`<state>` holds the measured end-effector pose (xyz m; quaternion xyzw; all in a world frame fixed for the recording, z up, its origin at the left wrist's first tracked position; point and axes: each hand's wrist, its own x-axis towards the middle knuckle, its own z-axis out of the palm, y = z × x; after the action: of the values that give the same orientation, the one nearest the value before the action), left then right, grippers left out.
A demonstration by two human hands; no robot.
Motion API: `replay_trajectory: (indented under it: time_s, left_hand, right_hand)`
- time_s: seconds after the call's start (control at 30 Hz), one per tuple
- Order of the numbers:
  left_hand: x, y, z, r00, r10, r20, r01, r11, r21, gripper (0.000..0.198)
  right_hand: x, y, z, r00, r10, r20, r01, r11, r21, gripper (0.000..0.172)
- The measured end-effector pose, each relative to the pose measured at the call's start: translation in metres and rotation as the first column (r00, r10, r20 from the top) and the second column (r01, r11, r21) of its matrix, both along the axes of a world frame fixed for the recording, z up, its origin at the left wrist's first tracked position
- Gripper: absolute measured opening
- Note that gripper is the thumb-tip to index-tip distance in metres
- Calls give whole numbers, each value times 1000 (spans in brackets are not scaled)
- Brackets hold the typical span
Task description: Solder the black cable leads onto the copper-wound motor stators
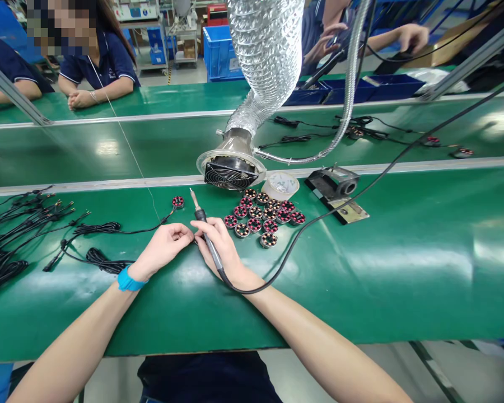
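Note:
My right hand (220, 249) is wrapped round a soldering iron (210, 244), its tip pointing up and away from me. My left hand (163, 249), with a blue wristband, is closed in a pinch beside the right fingertips; a small dark bit shows between the hands, too small to name. A thin pale wire (130, 148) hangs down to just behind the left hand. One small round coil part (177, 202) lies beyond it, at the end of a black cable (138, 230). Another bundled cable (105, 261) runs under the left wrist.
Several copper-and-red coil parts (255, 212) cluster right of my hands, by a tape roll (280, 186). A fume-extractor hood (231, 165) hangs above. An iron stand (338, 190) is at right, black cables (8, 240) at left. Co-workers sit across the bench.

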<state>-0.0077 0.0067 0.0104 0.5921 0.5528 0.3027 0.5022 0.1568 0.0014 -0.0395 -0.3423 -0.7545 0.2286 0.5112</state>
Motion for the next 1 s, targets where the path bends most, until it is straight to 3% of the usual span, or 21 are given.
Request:
replay_trajectory:
  time_s: [0.17,0.3,0.67,1.0]
  left_hand:
    - [-7,2,2,988,-134,-75,135,991,9,24]
    - [-11,2,4,979,-179,-102,174,983,-57,26]
    - [-10,4,10,987,-150,-59,137,974,-178,26]
    - [-8,5,1,997,-79,24,82,974,-211,24]
  right_hand:
    - [1,-1,0,1000,0,-1,0,1000,5,42]
    - [2,-2,-1,999,-15,-33,15,1000,-10,44]
    - [1,-4,-1,998,-9,-57,8,999,-32,45]
    - [2,-5,-6,997,16,75,-19,999,41,46]
